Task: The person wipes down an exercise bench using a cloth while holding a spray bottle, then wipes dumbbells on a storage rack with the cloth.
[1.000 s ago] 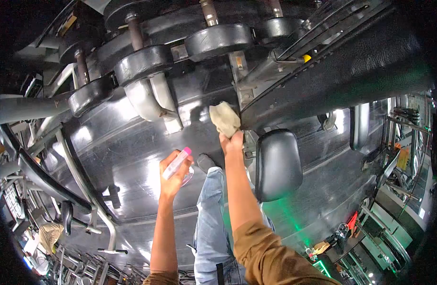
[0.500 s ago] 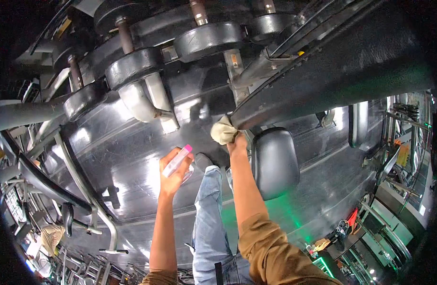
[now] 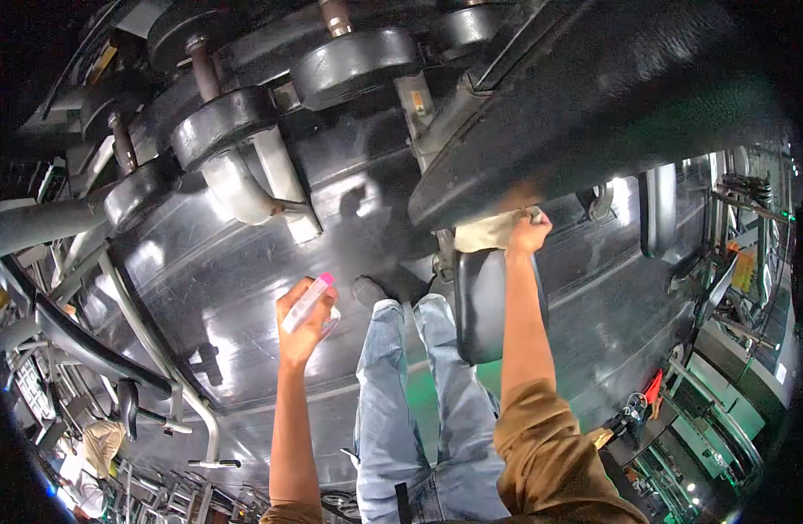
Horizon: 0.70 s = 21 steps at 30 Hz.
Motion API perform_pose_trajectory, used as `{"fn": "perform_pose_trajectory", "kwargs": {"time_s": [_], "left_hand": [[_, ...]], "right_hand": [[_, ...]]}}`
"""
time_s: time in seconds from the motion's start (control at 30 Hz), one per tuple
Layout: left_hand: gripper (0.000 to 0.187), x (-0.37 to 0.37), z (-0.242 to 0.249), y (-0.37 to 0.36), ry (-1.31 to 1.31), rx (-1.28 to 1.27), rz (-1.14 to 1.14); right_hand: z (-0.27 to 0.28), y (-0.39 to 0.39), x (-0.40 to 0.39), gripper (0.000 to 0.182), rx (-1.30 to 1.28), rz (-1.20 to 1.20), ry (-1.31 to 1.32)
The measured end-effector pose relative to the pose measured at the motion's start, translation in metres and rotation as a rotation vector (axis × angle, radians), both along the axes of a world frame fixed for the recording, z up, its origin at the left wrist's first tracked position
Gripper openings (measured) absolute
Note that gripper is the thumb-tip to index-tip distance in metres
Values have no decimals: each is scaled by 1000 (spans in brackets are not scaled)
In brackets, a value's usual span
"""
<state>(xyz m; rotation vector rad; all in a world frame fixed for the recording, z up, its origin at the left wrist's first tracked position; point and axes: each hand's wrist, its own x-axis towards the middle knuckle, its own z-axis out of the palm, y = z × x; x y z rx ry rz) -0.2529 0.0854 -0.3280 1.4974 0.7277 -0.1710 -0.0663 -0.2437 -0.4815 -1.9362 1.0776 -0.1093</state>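
My left hand (image 3: pixel 304 321) is wrapped round a spray bottle (image 3: pixel 307 303) with a pink tip and a pale, translucent body; the hand hides part of it. It is held in the air over the dark floor. My right hand (image 3: pixel 530 230) grips a cream cloth (image 3: pixel 487 232), which lies against the lower side edge of a long black padded bench (image 3: pixel 594 131). Directly below the cloth is a smaller black padded seat (image 3: pixel 486 314).
Round black dumbbells (image 3: pixel 353 65) sit on a rack ahead. A grey metal frame (image 3: pixel 148 323) with black pads stands at left. Another upright black pad (image 3: pixel 657 212) is at right. A person in tan trousers (image 3: pixel 102 444) shows at the lower left.
My right hand has moved right along the bench edge with the cloth, which now looks spread out rather than bunched. My left hand has shifted slightly left with the spray bottle.
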Motion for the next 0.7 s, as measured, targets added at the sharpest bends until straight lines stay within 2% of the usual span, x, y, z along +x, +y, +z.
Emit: {"fn": "perform_pose_trajectory", "kwargs": {"time_s": [0.03, 0.1, 0.17, 0.23, 0.3, 0.37, 0.43, 0.5, 0.57, 0.6, 0.67, 0.7], "left_hand": [[8, 1, 0, -2, -3, 9, 15], [9, 6, -1, -12, -2, 56, -16], [8, 11, -5, -25, 15, 46, -3], [10, 19, -8, -41, 2, 25, -26], [11, 27, -5, -60, 0, 6, -50], [10, 39, 0, -79, -8, -47, -83], [14, 45, -1, -96, -16, -44, -85], [15, 51, 3, -109, -56, -11, -185], [15, 58, 7, -126, -72, 5, -184], [16, 60, 7, -133, -85, 9, -175], [16, 61, 3, -146, -58, 3, -179], [16, 61, 1, -154, -39, -8, -177]], "right_hand": [[13, -1, 9, 32, -132, -36, 17], [14, 5, 8, 34, -110, -39, 61], [-12, 4, -11, 40, -171, 164, 63], [0, 32, -25, 44, -167, 207, 133], [-5, 48, -43, 44, -30, 264, 140], [-4, 48, -42, 42, 68, 211, 152], [-14, 29, -38, 42, 166, 163, 164], [-34, -9, -22, 37, 52, 263, 98], [-1, -38, 16, 35, -4, 148, 136], [-7, -52, 31, 35, 3, 144, 137], [-20, -78, 53, 34, -47, 377, 346], [-25, -83, 54, 34, -46, 377, 351]]}}
